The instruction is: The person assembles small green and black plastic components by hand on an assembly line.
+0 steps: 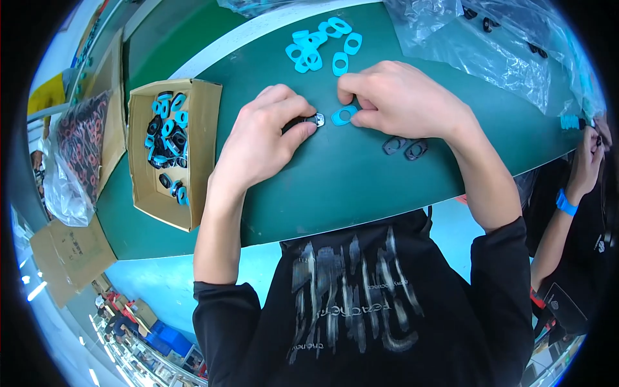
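Observation:
My left hand (265, 132) is closed, thumb and forefinger pinching a small black part with a shiny silvery end (319, 120). Most of that part is hidden by the fingers. Just to its right, a flat turquoise oval ring (336, 119) with a hole in its middle lies at the fingertips of my right hand (396, 97). The right thumb and curled forefinger close about the ring's right end. Below the right hand two dark oval rings (394, 145) rest on the green table (309, 187). Beyond the hands lies a loose pile of turquoise rings (309, 48).
A cardboard box (205, 148) at the left holds several black and turquoise pieces. Clear plastic sheeting (477, 58) covers the far right of the table, with small black pieces near it. A plastic bag of red-and-dark parts (80, 145) is farther left. At the right edge, a co-worker's hand (585, 161) works.

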{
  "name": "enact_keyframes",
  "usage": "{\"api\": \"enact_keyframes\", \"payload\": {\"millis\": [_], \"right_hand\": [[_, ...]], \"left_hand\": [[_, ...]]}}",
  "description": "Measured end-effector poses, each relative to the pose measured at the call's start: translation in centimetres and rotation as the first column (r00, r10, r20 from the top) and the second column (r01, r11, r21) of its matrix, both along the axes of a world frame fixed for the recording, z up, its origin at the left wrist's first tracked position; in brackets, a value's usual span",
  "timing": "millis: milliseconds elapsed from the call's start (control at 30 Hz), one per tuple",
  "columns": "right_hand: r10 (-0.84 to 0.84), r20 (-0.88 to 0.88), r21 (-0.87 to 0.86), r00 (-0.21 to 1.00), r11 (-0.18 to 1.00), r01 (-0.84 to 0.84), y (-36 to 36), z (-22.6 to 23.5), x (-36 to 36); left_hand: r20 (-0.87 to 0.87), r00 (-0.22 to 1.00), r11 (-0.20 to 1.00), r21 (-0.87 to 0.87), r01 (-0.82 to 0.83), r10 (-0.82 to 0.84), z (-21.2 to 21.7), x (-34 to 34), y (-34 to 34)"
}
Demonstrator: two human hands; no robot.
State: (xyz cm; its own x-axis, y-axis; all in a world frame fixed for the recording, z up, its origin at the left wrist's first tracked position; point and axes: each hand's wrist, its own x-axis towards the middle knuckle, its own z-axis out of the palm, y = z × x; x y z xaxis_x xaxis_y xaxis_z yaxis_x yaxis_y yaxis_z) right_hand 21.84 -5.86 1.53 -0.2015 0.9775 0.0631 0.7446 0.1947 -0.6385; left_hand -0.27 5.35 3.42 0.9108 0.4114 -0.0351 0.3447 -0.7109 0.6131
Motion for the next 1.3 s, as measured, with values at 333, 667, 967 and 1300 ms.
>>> {"api": "enact_keyframes", "payload": {"millis": [333, 667, 967, 1300], "right_hand": [[-0.025, 0.023, -0.053, 0.999, 0.998, 0.026, -0.2, 0.6, -1.0], [-0.182, 0.047, 0.271, 0.982, 0.949, 0.162, 1.2, -1.8, 1.0], [-0.176, 0.056, 0.043, 0.983, 0.984, 0.174, 0.3, 0.5, -1.0], [-0.035, 0.059, 0.049, 0.998, 0.998, 0.032, 0.1, -0.4, -2.3]], "left_hand": [[0.225, 0.971, 0.985, 0.169, 0.041, -0.078, -1.5, -0.7, -0.4], [0.211, 0.976, 0.984, 0.177, 0.02, -0.058, -2.0, -1.3, -1.2], [0.245, 0.936, 0.853, 0.399, -0.336, 0.253, 3.2, -8.0, -0.3], [0.21, 0.807, 0.687, 0.435, -0.582, 0.551, 2.6, -11.0, 3.3]]}}
